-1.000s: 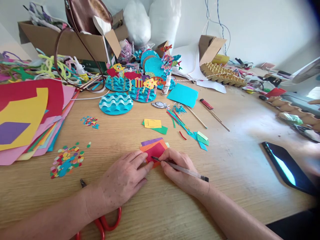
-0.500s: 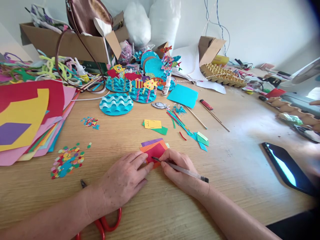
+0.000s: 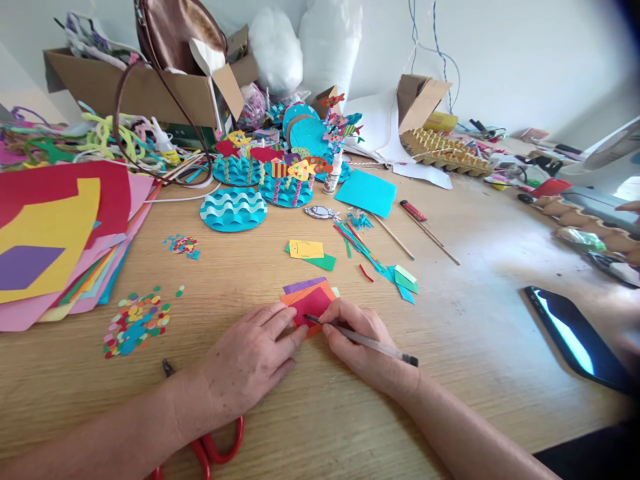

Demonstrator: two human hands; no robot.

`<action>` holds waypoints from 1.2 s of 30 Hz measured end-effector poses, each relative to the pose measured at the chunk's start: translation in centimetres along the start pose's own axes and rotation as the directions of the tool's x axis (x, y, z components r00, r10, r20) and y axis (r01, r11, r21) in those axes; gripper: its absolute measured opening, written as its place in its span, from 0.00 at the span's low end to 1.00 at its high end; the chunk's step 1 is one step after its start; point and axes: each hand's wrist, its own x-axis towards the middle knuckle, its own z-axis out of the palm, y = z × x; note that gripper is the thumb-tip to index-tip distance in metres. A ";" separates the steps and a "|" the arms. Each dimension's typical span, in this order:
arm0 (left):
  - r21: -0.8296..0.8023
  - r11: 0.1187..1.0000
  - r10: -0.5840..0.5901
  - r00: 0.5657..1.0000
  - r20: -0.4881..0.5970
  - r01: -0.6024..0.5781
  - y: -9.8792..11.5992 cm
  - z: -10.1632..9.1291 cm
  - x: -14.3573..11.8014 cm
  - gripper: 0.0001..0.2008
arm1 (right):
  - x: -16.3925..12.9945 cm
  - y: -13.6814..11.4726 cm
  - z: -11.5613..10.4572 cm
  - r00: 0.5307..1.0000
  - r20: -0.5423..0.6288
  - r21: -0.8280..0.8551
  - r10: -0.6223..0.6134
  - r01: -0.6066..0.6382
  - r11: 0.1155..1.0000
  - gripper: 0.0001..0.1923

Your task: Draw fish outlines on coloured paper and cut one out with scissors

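My right hand [image 3: 357,337] is closed around a pen [image 3: 375,345], its tip touching a red piece of paper [image 3: 315,303]. Under the red piece lie orange paper [image 3: 300,293] and purple paper [image 3: 295,286], fanned out. My left hand [image 3: 255,350] is open, its fingertips resting on the left and lower edge of the stack. Beneath my left forearm lie red-handled scissors [image 3: 227,447], partly covered. Just beyond the stack, a yellow slip [image 3: 307,249] with a drawn fish outline overlaps a green slip [image 3: 326,261].
Paper dots [image 3: 137,323] and coloured sheets [image 3: 45,227] lie at left. Behind stand blue wavy bases with paper fish [image 3: 285,187], a glue bottle [image 3: 332,175] and a blue sheet [image 3: 367,192]. Sticks [image 3: 393,235] and paper strips [image 3: 360,243] lie midway, a phone [image 3: 575,337] at right.
The view has shifted very slightly. Both hands, the pen and the papers hold almost the same positions.
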 end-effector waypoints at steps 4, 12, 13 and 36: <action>0.016 1.000 0.012 1.000 0.007 -0.012 0.1 -0.1 0.1 0.16 | 0.0 0.1 0.1 1.000 0.009 -0.004 -0.007 0.007 1.000 0.05; 0.053 0.998 0.027 1.000 0.017 -0.028 0.0 -0.2 0.1 0.17 | -0.1 -0.1 -0.1 1.000 0.012 0.003 -0.007 0.007 1.000 0.05; 0.056 0.998 0.027 0.999 0.020 -0.028 0.0 -0.2 0.1 0.17 | -0.1 -0.1 -0.1 1.000 0.013 0.006 -0.008 0.008 1.000 0.05; 0.031 0.999 0.024 1.000 0.010 -0.024 0.0 0.1 0.0 0.17 | 0.0 0.2 0.1 0.999 0.002 0.008 -0.038 0.038 0.999 0.05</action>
